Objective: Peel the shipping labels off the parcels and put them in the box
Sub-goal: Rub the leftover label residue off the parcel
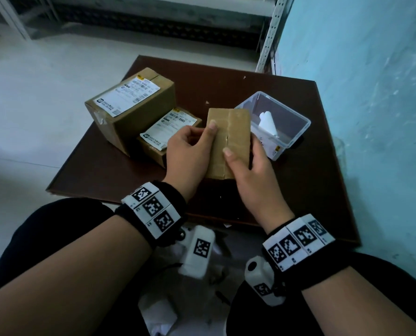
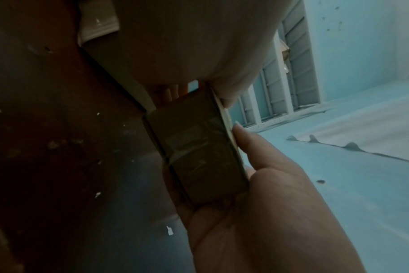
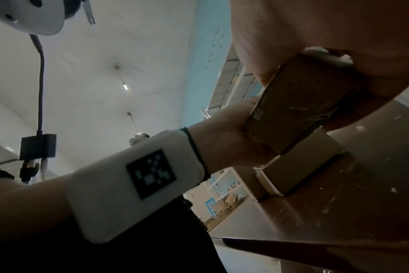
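Observation:
I hold a small brown parcel (image 1: 228, 141) tilted above the dark brown board (image 1: 299, 190). My left hand (image 1: 199, 144) grips its left edge with the thumb on top. My right hand (image 1: 243, 163) grips its right edge, with the thumb on the taped seam. The face turned up shows no label. The left wrist view shows the parcel (image 2: 199, 157) end-on between both hands, as does the right wrist view (image 3: 292, 110). A large parcel (image 1: 139, 117) carries a white label (image 1: 128, 94), and a low parcel (image 1: 153, 149) in front of it carries another label (image 1: 168, 127). The clear plastic box (image 1: 284, 106) holds rolled white labels (image 1: 268, 123).
The board lies on a pale floor, close to a blue wall (image 1: 372, 93) on the right. A metal shelf upright (image 1: 267, 37) stands behind it. White paper scraps (image 1: 158, 311) lie on the floor between my knees.

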Demonstrator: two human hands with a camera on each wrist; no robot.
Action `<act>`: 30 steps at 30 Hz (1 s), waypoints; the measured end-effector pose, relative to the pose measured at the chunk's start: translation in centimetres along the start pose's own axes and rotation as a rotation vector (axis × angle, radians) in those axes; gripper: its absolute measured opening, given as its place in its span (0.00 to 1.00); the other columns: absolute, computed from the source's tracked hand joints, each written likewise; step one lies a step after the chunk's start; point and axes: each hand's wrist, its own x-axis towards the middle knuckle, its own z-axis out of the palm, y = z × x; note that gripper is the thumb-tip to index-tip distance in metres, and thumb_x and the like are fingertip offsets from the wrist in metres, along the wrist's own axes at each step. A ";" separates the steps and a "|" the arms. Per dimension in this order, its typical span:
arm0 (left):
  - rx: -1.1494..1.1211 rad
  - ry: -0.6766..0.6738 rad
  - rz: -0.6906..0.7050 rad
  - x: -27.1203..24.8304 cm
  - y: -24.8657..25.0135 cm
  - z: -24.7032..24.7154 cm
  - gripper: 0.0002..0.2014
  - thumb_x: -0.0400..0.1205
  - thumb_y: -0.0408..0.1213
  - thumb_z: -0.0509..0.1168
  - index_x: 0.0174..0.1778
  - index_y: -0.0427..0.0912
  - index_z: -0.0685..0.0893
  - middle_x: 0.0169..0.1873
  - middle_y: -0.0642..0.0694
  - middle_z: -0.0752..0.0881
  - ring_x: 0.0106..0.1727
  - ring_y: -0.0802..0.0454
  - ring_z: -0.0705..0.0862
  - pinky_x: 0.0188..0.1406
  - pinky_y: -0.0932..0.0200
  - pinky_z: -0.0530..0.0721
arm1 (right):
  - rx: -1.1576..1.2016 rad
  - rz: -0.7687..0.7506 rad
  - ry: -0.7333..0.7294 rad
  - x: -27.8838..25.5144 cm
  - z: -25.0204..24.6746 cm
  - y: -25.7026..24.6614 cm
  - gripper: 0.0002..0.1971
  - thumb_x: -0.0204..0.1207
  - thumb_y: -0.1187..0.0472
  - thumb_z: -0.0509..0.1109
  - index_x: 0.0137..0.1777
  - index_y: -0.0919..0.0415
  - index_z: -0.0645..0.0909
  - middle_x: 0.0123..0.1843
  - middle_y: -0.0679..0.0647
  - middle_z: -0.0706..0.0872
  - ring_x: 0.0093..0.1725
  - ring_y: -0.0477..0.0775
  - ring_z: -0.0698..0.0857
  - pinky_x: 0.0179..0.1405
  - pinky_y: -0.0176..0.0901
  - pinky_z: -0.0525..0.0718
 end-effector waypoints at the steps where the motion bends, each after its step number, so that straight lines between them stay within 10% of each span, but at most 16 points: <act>1: 0.041 -0.020 0.043 0.0 0.1 0.1 0.14 0.86 0.55 0.72 0.41 0.50 0.90 0.39 0.49 0.93 0.39 0.57 0.89 0.41 0.55 0.88 | -0.020 -0.002 0.007 0.1 -0.2 0.1 0.31 0.90 0.44 0.70 0.91 0.41 0.67 0.75 0.40 0.86 0.70 0.39 0.87 0.75 0.56 0.87; 4: 0.177 -0.091 0.135 -0.2 0.2 -0.2 0.16 0.91 0.50 0.65 0.39 0.54 0.91 0.33 0.52 0.89 0.34 0.62 0.84 0.37 0.60 0.83 | -0.102 -0.003 -0.009 0.5 -0.6 0.4 0.30 0.94 0.42 0.62 0.93 0.44 0.62 0.80 0.43 0.83 0.76 0.42 0.83 0.81 0.56 0.82; 6: 0.274 -0.154 0.159 -0.3 -0.4 -0.6 0.13 0.92 0.48 0.64 0.56 0.52 0.94 0.43 0.54 0.91 0.45 0.63 0.87 0.50 0.59 0.86 | -0.144 0.029 -0.036 0.5 -0.6 0.8 0.31 0.94 0.41 0.61 0.94 0.44 0.61 0.81 0.43 0.82 0.75 0.43 0.83 0.80 0.54 0.81; 10: 0.402 -0.200 0.160 -0.2 -1.9 -1.5 0.16 0.91 0.48 0.65 0.71 0.49 0.89 0.51 0.58 0.91 0.56 0.61 0.89 0.54 0.66 0.83 | -0.262 0.053 0.024 0.5 -0.9 1.1 0.28 0.90 0.39 0.67 0.86 0.46 0.73 0.71 0.41 0.84 0.61 0.37 0.83 0.54 0.32 0.80; 16: 0.469 -0.229 0.241 -0.3 -2.4 -2.0 0.14 0.90 0.44 0.68 0.69 0.48 0.91 0.57 0.58 0.91 0.54 0.69 0.85 0.52 0.84 0.75 | -0.338 0.145 0.104 1.2 -0.5 3.1 0.34 0.81 0.26 0.67 0.77 0.48 0.82 0.68 0.51 0.86 0.64 0.49 0.87 0.63 0.56 0.90; 24: 0.557 -0.355 0.181 -0.7 -2.4 -1.0 0.17 0.91 0.34 0.60 0.75 0.48 0.83 0.57 0.55 0.87 0.55 0.61 0.85 0.54 0.67 0.84 | -0.530 0.100 0.119 1.3 -0.4 3.6 0.26 0.81 0.25 0.62 0.49 0.46 0.87 0.49 0.51 0.89 0.47 0.54 0.89 0.47 0.61 0.90; 30: 0.630 -0.373 0.196 -1.3 -2.1 -0.9 0.21 0.91 0.41 0.62 0.81 0.46 0.78 0.71 0.47 0.86 0.72 0.50 0.83 0.73 0.45 0.83 | -0.545 0.172 0.173 1.3 -0.6 2.2 0.36 0.87 0.30 0.62 0.87 0.52 0.73 0.83 0.55 0.74 0.81 0.58 0.77 0.75 0.58 0.81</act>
